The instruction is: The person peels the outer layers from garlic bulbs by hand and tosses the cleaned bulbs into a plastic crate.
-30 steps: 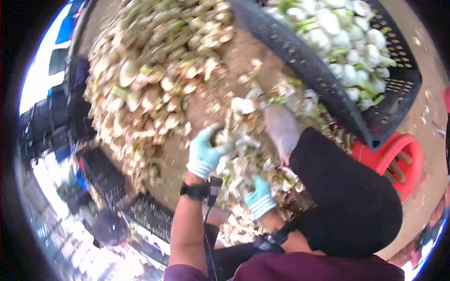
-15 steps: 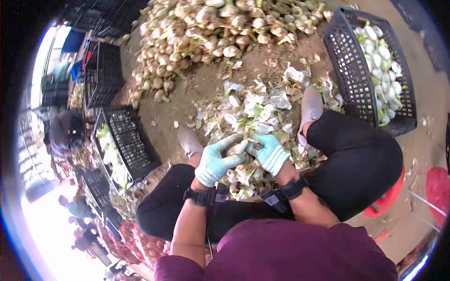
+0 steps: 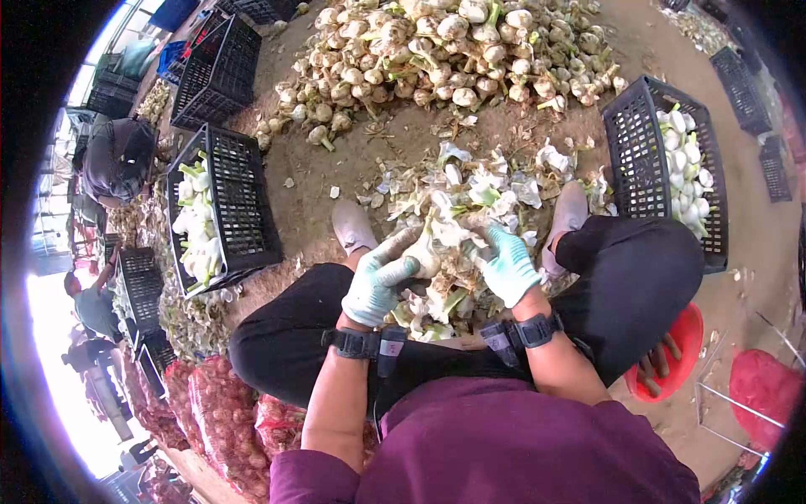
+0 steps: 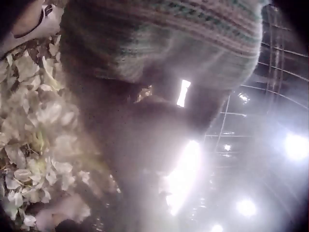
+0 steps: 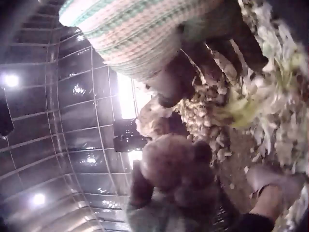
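Above the heap of peelings, my left hand (image 3: pixel 379 277) in a pale green knit glove grips a garlic bulb (image 3: pixel 428 254). My right hand (image 3: pixel 506 262), gloved the same way, pinches loose papery skin (image 5: pixel 153 116) at the bulb's side. The right wrist view shows the bulb's round, pale underside cupped by the left fingers, with the right hand above. In the left wrist view the glove (image 4: pixel 164 43) fills the top, and the bulb is hidden behind blur and glare. Scattered garlic peelings (image 3: pixel 504 189) lie on the ground between the feet.
A large pile of unpeeled garlic (image 3: pixel 453 55) lies ahead. Black crates of white garlic stand to the left (image 3: pixel 243 197) and right (image 3: pixel 634 160). A red stool (image 3: pixel 684 353) sits by the right knee, and red mesh sacks (image 3: pixel 222 420) lie at the left.
The head view has swung round and settled. My hands, apart a second ago with a bulb in the left, came together at the bulb; now the right is slightly away, with skin spread between them.
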The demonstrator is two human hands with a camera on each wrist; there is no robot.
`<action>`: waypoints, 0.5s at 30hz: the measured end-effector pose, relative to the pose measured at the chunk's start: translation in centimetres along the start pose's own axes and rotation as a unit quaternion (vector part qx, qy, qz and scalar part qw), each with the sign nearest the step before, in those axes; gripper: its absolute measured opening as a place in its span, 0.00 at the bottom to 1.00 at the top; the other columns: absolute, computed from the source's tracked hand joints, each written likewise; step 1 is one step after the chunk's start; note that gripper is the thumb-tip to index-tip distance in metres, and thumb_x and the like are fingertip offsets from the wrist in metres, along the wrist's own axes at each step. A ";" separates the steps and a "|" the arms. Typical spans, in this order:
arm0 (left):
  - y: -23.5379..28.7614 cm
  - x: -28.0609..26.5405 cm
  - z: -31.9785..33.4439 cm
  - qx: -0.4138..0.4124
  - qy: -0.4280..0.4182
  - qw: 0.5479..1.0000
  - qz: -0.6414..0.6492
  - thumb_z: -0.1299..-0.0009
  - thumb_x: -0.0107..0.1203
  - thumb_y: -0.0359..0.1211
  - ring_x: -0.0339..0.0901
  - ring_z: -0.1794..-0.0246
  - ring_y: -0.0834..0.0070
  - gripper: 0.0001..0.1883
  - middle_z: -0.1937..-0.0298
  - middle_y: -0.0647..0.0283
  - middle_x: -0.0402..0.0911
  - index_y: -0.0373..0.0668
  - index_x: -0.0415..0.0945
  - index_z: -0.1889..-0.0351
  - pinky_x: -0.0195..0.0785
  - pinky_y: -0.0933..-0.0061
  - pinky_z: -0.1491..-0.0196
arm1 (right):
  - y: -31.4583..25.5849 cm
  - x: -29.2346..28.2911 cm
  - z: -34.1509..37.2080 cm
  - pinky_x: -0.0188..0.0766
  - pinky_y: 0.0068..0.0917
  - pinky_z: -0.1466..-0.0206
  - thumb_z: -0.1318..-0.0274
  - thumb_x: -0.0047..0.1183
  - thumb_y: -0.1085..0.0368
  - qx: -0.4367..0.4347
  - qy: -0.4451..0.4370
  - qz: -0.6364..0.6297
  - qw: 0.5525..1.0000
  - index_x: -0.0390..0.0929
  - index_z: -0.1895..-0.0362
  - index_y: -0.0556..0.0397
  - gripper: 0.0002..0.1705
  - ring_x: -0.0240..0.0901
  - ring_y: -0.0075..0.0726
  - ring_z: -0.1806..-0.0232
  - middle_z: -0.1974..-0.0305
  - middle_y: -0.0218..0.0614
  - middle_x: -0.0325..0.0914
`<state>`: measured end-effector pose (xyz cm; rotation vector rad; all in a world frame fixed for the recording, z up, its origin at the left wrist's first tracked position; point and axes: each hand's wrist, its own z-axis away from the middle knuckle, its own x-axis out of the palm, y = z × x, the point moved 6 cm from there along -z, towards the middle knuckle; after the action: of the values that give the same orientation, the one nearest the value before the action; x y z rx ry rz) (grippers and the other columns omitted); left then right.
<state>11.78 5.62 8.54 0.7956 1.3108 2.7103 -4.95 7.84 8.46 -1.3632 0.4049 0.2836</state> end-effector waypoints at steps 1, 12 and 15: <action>0.2 0.0 0.0 0.018 -0.005 0.999 -0.042 0.44 0.51 0.30 0.72 0.66 0.77 0.27 0.57 0.58 0.71 0.32 0.58 0.46 0.67 0.80 0.71 | -0.1 0.2 0.1 0.67 0.24 0.66 0.58 0.48 0.72 0.005 -0.012 -0.033 0.999 0.72 0.61 0.57 0.15 0.71 0.31 0.68 0.67 0.42 0.74; -1.6 -0.2 0.7 -0.053 -0.081 0.995 0.010 0.45 0.51 0.32 0.73 0.74 0.78 0.23 0.67 0.60 0.75 0.31 0.64 0.52 0.67 0.82 0.76 | -0.8 2.7 2.1 0.64 0.31 0.57 0.54 0.50 0.59 -0.071 -0.009 0.164 0.984 0.72 0.59 0.52 0.16 0.66 0.44 0.61 0.62 0.46 0.68; -2.0 -0.4 0.8 -0.060 -0.095 0.992 0.060 0.44 0.50 0.33 0.74 0.80 0.76 0.26 0.71 0.59 0.76 0.33 0.60 0.48 0.67 0.81 0.80 | -2.5 2.9 2.3 0.63 0.31 0.56 0.52 0.49 0.59 -0.151 -0.087 0.173 0.969 0.72 0.57 0.45 0.15 0.65 0.44 0.59 0.64 0.44 0.68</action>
<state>12.10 7.38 7.27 1.1212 1.0823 2.6885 -1.01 9.52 9.79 -1.5467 0.4650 0.7737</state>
